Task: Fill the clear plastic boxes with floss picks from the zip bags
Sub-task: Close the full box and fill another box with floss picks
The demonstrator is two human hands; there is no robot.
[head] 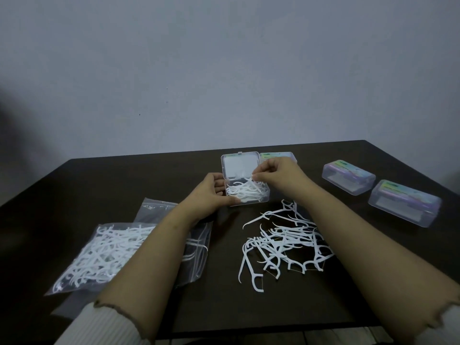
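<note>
Head view is showing four clear plastic boxes on the dark counter (149, 175): one open box (247, 192) near the far edge, its lid (240, 165) standing up, a closed box (278, 156) just behind it, and two more closed boxes (348, 179) (404, 202) sitting toward the right edge. Two zip bags are lying by the left edge, the full bag (99, 255) overlapping the nearly empty bag (196, 245). Left hand (211, 192) is steadying the open box, thumb curled against its front wall, fingers along its left side. Right hand (276, 174) is hovering over the box, fingertips pinching a floss pick (255, 186) that is reaching down into the picks already inside. A loose pile of picks (283, 241), too tangled to count, is spreading between the open box and the near edge, partly under the right forearm. Left forearm is crossing over both bags. Bare counter is showing at the near edge and along the far left corner.
</note>
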